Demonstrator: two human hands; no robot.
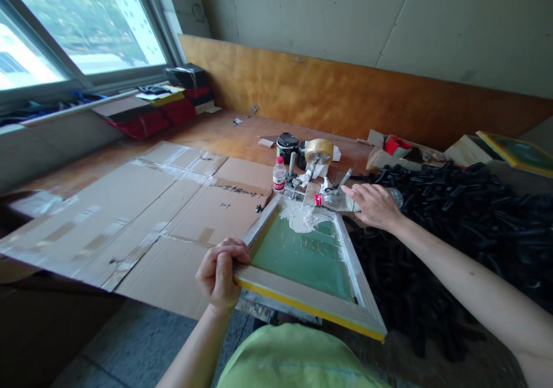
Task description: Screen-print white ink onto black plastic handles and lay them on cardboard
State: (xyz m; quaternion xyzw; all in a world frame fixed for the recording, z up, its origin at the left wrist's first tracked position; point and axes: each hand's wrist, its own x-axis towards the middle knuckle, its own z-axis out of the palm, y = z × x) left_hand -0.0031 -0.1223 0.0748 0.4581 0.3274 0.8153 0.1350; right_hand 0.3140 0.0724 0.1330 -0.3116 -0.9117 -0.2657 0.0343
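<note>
The left hand [222, 270] clenches the near left corner of a frame [305, 296], which slopes in front of the person, its side bars running from near to far; I cannot tell which sides are longer. Across it lies a green sheet [302, 255], with white paste [302, 218] smeared over the far end. The right hand [375, 205] wraps around the middle of a clear bottle [341, 203] at the frame's far right corner. The bottle lies on its side, long axis running left to right, its red cap [318, 200] pointing left. A small bottle [279, 177] stands upright just beyond the far left corner. Flattened cardboard [233, 221] lies to the left, dark pieces [449, 221] to the right
</note>
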